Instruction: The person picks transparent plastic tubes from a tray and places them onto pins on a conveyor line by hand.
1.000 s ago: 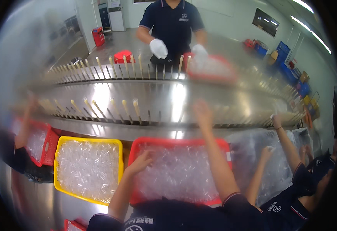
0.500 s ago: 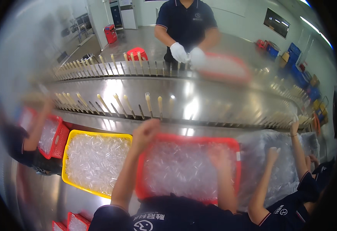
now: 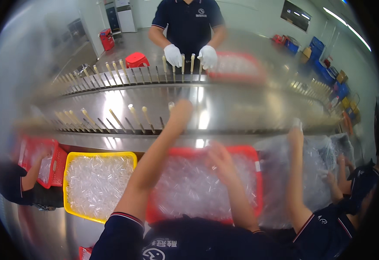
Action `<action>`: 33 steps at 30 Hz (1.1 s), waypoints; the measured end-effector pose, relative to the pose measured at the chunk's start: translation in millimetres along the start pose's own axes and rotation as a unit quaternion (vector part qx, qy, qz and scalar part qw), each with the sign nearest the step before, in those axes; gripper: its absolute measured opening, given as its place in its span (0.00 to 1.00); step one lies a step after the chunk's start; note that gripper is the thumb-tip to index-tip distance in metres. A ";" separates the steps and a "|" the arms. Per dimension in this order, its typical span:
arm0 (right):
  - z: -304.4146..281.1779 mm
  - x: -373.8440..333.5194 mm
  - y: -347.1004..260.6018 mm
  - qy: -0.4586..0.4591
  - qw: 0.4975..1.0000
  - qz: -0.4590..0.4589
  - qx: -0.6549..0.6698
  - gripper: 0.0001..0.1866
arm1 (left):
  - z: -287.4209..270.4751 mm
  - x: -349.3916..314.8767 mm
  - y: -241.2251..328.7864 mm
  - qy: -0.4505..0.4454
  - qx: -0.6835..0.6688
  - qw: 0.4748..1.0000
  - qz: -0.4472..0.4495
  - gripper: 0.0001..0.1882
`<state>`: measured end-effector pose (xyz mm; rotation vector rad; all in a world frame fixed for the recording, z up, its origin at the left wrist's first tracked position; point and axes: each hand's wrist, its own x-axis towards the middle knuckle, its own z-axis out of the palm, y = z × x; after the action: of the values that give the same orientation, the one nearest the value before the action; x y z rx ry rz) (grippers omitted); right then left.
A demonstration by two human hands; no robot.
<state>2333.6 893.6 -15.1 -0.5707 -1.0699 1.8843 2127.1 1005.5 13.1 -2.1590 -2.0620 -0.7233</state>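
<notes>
My left hand [image 3: 180,112] is stretched forward to the near row of pegs [image 3: 111,119] on the steel conveyor [image 3: 224,108], its fingertips at the peg line; motion blur keeps me from telling whether the fingers are open or pinched on anything. My right hand [image 3: 220,159] hangs low over the red tray [image 3: 258,182], fingers loosely spread and blurred, over the heap of small clear plastic tubes [image 3: 189,190] that fills it; I cannot tell if it holds one. The red tray sits against the conveyor's near edge, directly in front of me. Just left of it, along the same edge, lies a yellow tray [image 3: 70,160] filled with the same clear tubes. Further left another person's arm reaches into a second red tray [image 3: 55,167]. To my right, a co-worker's hand [image 3: 295,134] rises above a clear plastic bag [image 3: 323,173] of tubes. Across the conveyor, at its far edge, a person in a dark shirt with white gloves [image 3: 173,55] works at the far row of pegs [image 3: 111,71].
</notes>
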 end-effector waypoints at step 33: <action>-273.9 -4.8 -67.1 0.180 0.974 0.074 0.115 0.07 | 114.1 -96.5 135.9 0.109 -0.863 0.358 -0.339 0.07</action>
<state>2564.7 1029.9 -102.0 -0.8348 -0.5786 1.9055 2290.8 944.5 -88.2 -0.1556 -1.5030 -4.1635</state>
